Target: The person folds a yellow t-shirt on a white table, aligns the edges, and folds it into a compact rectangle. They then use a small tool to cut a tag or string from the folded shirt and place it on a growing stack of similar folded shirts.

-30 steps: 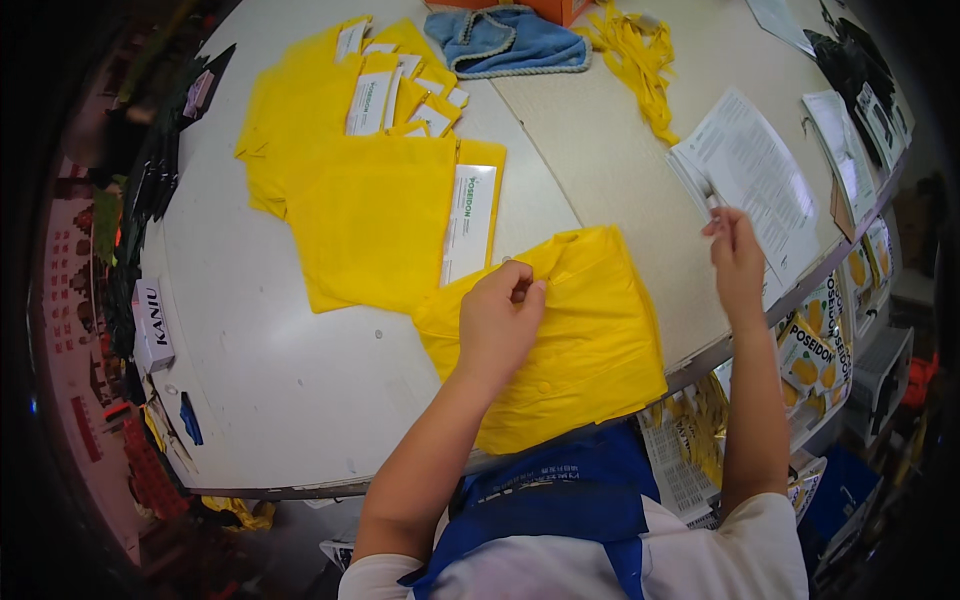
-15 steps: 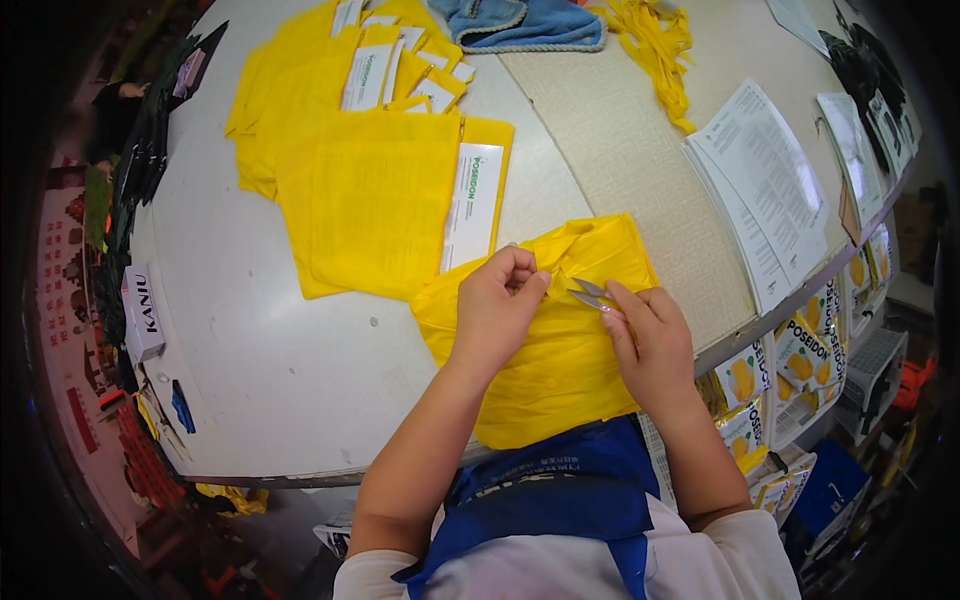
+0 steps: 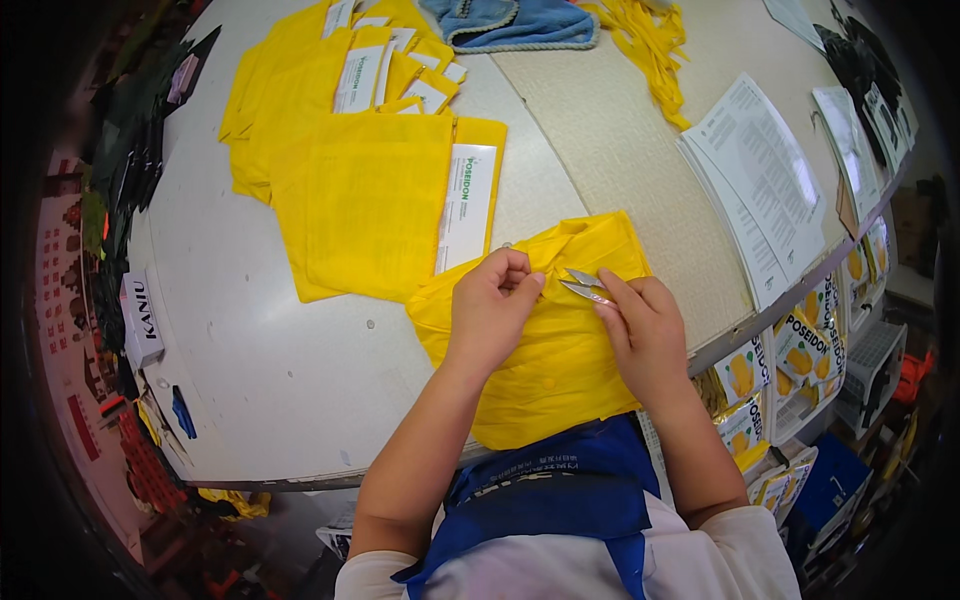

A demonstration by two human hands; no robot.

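Note:
In front of me a piece of thin yellow fabric [image 3: 540,380] lies bunched at the table edge, part of it hanging over my blue apron. My left hand [image 3: 495,300] pinches a bit of this fabric near its upper middle. My right hand [image 3: 645,320] grips small metal thread snips [image 3: 588,285], their two pointed blades parted and aimed left at the pinched spot. Whether a thread lies between the blades is too small to tell. Beyond my left hand rests a flat folded yellow garment [image 3: 370,200] with a white card [image 3: 466,210] along its right side.
More folded yellow pieces with cards [image 3: 390,75] overlap behind. Farther off are a blue cloth [image 3: 520,25] and yellow strips [image 3: 655,60]. Printed sheets [image 3: 755,180] lie at right, above packed bags [image 3: 800,350] below the edge. A white box [image 3: 141,315] stands at the left rim.
The snips have shifted slightly up and left, closer to the pinched fabric, and their blades sit nearer each other. My left hand keeps its pinch; the whole view has moved slightly.

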